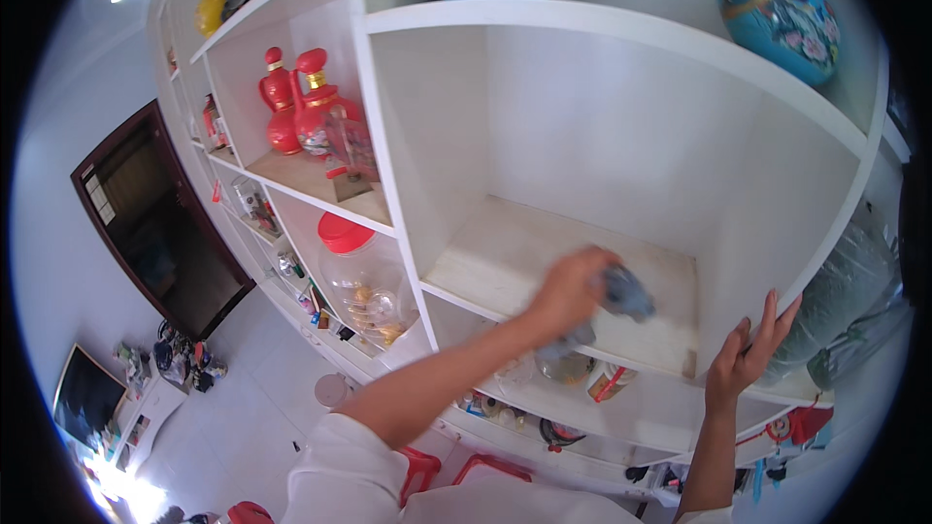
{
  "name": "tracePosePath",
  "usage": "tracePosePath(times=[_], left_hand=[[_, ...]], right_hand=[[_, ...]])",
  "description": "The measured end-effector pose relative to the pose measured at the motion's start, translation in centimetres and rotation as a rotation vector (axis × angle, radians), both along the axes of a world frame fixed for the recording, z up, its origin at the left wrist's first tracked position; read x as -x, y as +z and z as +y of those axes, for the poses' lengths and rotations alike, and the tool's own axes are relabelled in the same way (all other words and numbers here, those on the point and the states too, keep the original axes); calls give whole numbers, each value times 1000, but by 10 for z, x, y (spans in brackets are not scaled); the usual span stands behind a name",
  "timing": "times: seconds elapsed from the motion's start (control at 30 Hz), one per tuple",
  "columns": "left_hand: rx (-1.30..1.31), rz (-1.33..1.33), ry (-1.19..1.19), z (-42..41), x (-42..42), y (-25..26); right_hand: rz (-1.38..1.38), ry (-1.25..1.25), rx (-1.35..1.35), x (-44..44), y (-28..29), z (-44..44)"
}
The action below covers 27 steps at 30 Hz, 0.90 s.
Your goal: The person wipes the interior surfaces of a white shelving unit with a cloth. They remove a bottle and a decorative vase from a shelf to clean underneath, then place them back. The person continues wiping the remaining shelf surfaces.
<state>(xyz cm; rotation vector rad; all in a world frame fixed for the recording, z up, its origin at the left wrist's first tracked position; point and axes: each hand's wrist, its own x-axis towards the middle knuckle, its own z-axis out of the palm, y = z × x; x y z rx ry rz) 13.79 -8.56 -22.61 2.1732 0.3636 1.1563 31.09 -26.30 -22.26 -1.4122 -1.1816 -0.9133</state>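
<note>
My left hand [579, 282] is closed around a crumpled grey-blue cloth [628, 295], just over the board of a white shelf compartment [502, 247]. Both hand and cloth are blurred. Part of the cloth hangs below the hand, in front of the shelf's front edge. On the right, my right hand [750, 356] rests with fingers spread against the front edge of the upright white panel [823, 247]. Nothing is seen held in it.
Red bottles [313, 98] stand in the compartment to the left, above a clear jar [364, 287] with a red lid. Turquoise floral vases [779, 14] occupy the shelf above. Plastic-wrapped green items [837, 298] are beyond the panel. Red stools [419, 473] stand below.
</note>
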Motion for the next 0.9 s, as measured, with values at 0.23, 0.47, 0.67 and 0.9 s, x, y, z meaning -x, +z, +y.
tracePosePath(times=[0.23, 0.47, 0.67, 0.9], left_hand=[[-782, 464, 521, 77, 110, 5], [-317, 324, 378, 50, 118, -1], [-267, 190, 501, 53, 119, -14], [-111, 216, 183, 50, 24, -24]], right_hand=[[-44, -31, 4, 0, 3, 2], [-75, -62, 12, -4, -1, 0], [-101, -28, 36, -3, -4, 0], [-60, -96, 9, -10, -10, -2]])
